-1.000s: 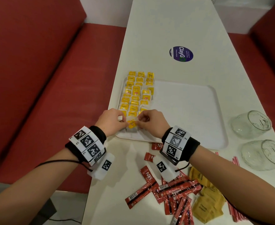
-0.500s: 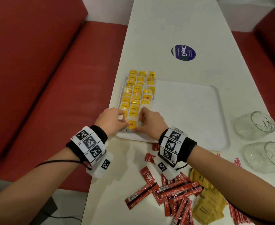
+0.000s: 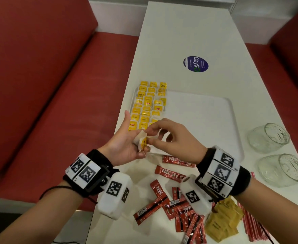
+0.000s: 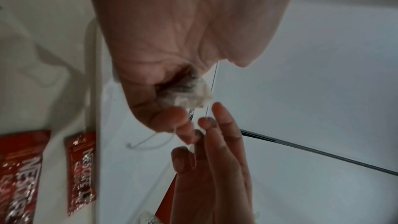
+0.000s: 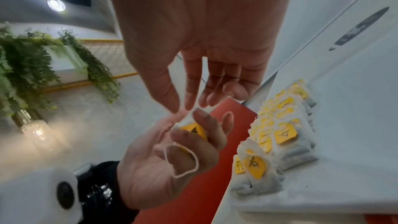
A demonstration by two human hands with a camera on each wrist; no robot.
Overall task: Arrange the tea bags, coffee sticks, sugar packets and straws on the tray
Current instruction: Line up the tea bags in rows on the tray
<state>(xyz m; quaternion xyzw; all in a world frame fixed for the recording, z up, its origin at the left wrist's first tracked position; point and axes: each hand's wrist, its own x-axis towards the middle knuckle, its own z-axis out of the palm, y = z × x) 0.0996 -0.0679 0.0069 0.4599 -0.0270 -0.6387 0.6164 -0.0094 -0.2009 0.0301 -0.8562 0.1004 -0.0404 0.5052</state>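
Above the tray's (image 3: 202, 110) near-left corner, both hands pinch one tea bag (image 3: 140, 141): left hand (image 3: 125, 147) cradling, right hand (image 3: 172, 138) at its top. Advisable: tuck the loose string (image 5: 181, 159) first, then seat it flush in the row.

Soft indoor light, blurred wrist views

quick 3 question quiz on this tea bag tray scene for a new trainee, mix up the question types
1. True or false: the tea bags are lined up along the right side of the tray.
2. Multiple choice: what do the left hand and right hand hold between them? A) a coffee stick B) a tea bag C) a straw
3. Fill in: the two glass cups lie on the table to the ____ of the tray.

Key
1. False: they fill its left side.
2. B: the held tea bag, with a yellow tag, is pinched by both hands above the tray's near edge.
3. right
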